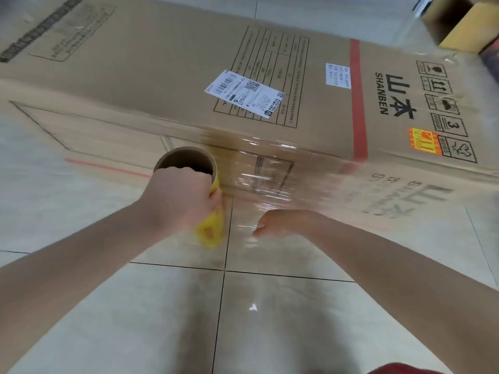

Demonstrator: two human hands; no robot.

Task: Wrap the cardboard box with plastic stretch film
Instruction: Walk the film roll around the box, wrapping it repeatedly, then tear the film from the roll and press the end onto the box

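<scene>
A long cardboard box point(167, 76) with black print, a red stripe and a white shipping label lies flat on the tiled floor. Clear stretch film point(266, 179) covers its near side face and right end, shining in wrinkled bands. My left hand point(178, 198) grips the top of an upright film roll point(210, 228), a brown cardboard tube with a yellow label, right against the box's near side. My right hand point(272, 224) is low beside the box behind the stretched film; its fingers curl downward and are mostly hidden, so what it grips is unclear.
Pale glossy floor tiles point(270, 319) with dark grout lines spread in front of the box. Another open cardboard box point(464, 28) stands at the top right, beyond the wrapped end. A red patch of clothing point(399, 369) shows at the bottom edge.
</scene>
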